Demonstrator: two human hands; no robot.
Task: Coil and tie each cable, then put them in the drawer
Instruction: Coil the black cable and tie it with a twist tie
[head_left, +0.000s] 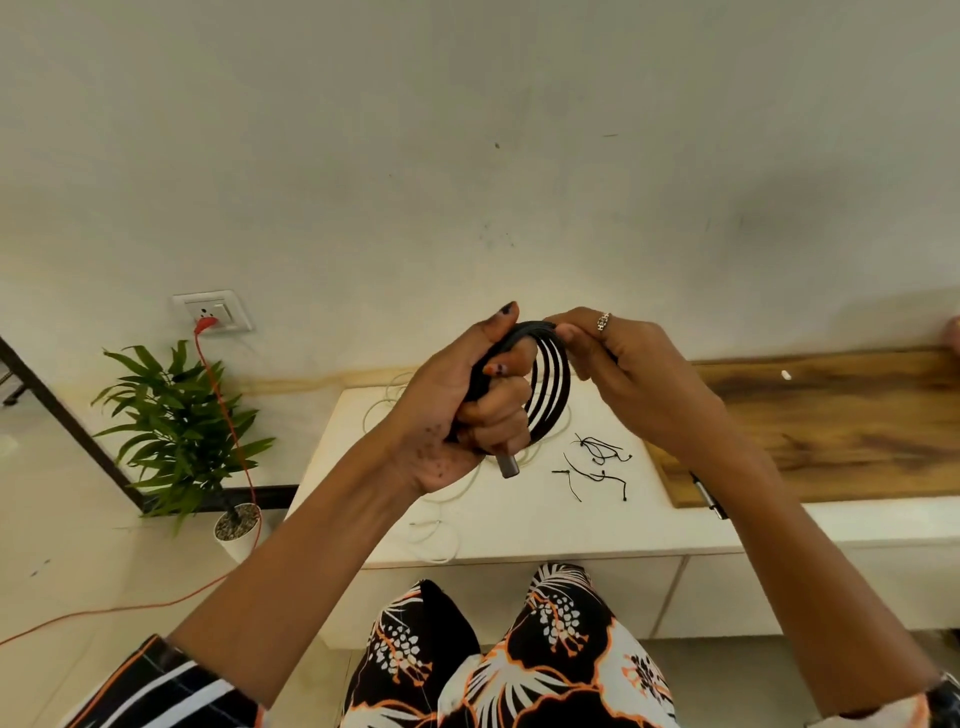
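While raised above the white table (519, 530), the left hand (457, 410) grips a coiled black cable (550, 384), fingers curled tight round its loops; the right hand (628, 364) pinches the coil's top. Metal plug (508, 465) hangs below. Black ties (597, 462) lie on the table. No legible writing.

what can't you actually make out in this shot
Head view only:
- Black cable: part of the coil is hidden inside the left hand and under the right hand, so whether it is tied yet cannot be told.
- White cable: pale against the white table, its full run is unclear.
- Black ties: too small to count.
- Drawer: none can be made out.
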